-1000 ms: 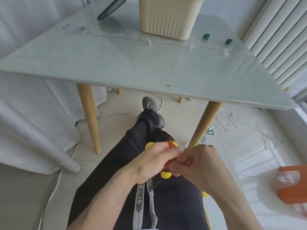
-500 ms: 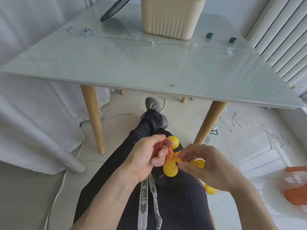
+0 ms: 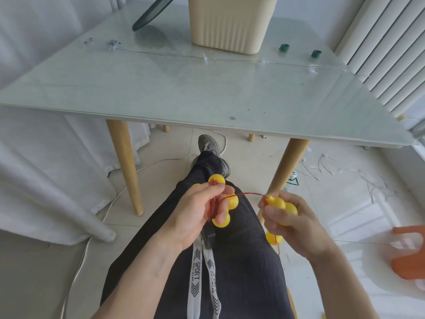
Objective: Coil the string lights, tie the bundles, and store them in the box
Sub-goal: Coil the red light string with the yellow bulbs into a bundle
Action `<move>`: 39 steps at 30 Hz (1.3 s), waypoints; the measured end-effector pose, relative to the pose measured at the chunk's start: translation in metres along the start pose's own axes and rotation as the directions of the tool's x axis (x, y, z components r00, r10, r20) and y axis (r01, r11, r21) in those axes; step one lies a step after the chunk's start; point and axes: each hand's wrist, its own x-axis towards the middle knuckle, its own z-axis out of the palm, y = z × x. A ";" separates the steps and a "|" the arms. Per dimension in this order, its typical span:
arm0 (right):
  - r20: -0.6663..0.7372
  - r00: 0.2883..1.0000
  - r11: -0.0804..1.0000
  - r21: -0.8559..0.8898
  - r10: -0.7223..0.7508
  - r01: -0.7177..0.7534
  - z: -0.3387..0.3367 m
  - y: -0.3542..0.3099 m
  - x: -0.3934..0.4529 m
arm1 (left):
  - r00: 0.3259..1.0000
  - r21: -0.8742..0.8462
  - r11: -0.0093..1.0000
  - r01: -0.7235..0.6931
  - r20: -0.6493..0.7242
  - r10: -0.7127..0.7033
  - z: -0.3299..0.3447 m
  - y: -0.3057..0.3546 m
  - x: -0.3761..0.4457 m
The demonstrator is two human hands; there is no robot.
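Note:
Over my lap, my left hand (image 3: 197, 212) grips a coiled bundle of red-wired string lights (image 3: 212, 201) with yellow ball bulbs (image 3: 232, 201) sticking out around my fingers. My right hand (image 3: 292, 224) holds two more yellow bulbs (image 3: 281, 204) of the same string. A red wire (image 3: 246, 194) runs taut between the two hands. One bulb (image 3: 273, 238) dangles below my right hand. The cream ribbed box (image 3: 230, 21) stands at the back of the glass table (image 3: 161, 88). A second, thin clear string of lights (image 3: 207, 58) lies stretched across the table.
Two green rolls (image 3: 284, 47) (image 3: 316, 53) sit right of the box. A dark oval object (image 3: 151, 12) leans at the back left. White cords and loose wires (image 3: 345, 171) lie on the floor. An orange object (image 3: 409, 256) is at the right, curtains at the left.
My hands were pressed together on the bundle; they have drawn apart, the right moving rightward with two bulbs and pulling a length of red wire out.

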 end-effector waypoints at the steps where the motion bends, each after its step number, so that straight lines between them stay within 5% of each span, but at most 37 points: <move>1: -0.001 1.000 1.000 0.009 -0.019 0.019 0.001 -0.004 0.001 | 0.999 0.013 1.000 0.007 0.041 -0.008 0.000 0.000 -0.001; 7: -0.122 0.993 0.996 -0.084 -0.004 -0.006 0.010 -0.010 0.013 | 0.988 0.170 0.985 0.012 0.148 -0.037 0.004 0.001 -0.006; 16: -0.172 0.982 0.980 -0.169 0.074 -0.104 0.000 0.004 0.006 | 0.997 -0.206 0.976 -0.078 -0.039 0.071 -0.004 0.005 -0.002; 25: -0.288 0.954 0.812 -0.535 0.085 -0.234 -0.003 0.022 0.001 | 0.986 -0.304 0.944 -0.126 -0.141 0.087 -0.005 0.006 0.001; 31: -0.449 0.888 0.871 -0.473 -0.104 -0.137 0.007 0.026 0.000 | 0.994 -0.305 0.949 -0.084 -0.092 0.059 -0.006 0.006 0.000; 39: -0.305 0.947 0.772 -0.624 -0.099 -0.121 0.023 0.013 -0.009 | 0.994 -0.377 0.921 -0.099 -0.078 0.075 -0.003 0.004 -0.001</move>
